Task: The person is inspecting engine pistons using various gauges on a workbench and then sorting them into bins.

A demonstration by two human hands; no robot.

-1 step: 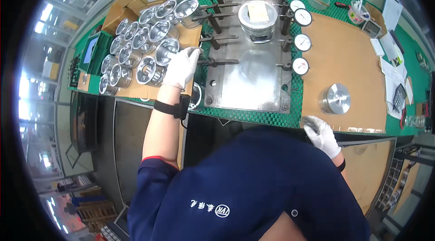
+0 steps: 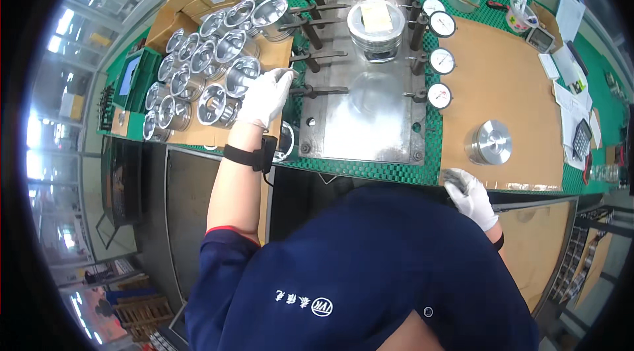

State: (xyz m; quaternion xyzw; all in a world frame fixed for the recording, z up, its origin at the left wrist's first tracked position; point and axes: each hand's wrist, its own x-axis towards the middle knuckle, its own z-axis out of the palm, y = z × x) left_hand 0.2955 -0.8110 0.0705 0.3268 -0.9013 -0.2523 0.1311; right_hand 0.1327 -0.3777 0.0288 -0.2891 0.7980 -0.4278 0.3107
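My left hand [image 2: 265,98], in a white glove, is over the right side of a group of shiny metal pistons [image 2: 212,105] standing on cardboard. Its fingers are curled beside the nearest piston [image 2: 242,76]; the back of the hand hides whatever they grip. My right hand [image 2: 470,198], also gloved, rests at the bench's front edge with fingers loosely bent and nothing visible in them. Just beyond it, a single piston [image 2: 493,143] lies tilted on the right-hand cardboard [image 2: 505,80], its flat round face showing.
Between my hands lies a steel plate [image 2: 366,126] with clamp posts along both sides. Several dial gauges [image 2: 439,96] line its right side. A large piston [image 2: 375,34] with a yellow pad stands on it. Farther right are papers [image 2: 573,110], a calculator [image 2: 582,138] and a cup of pens [image 2: 522,16].
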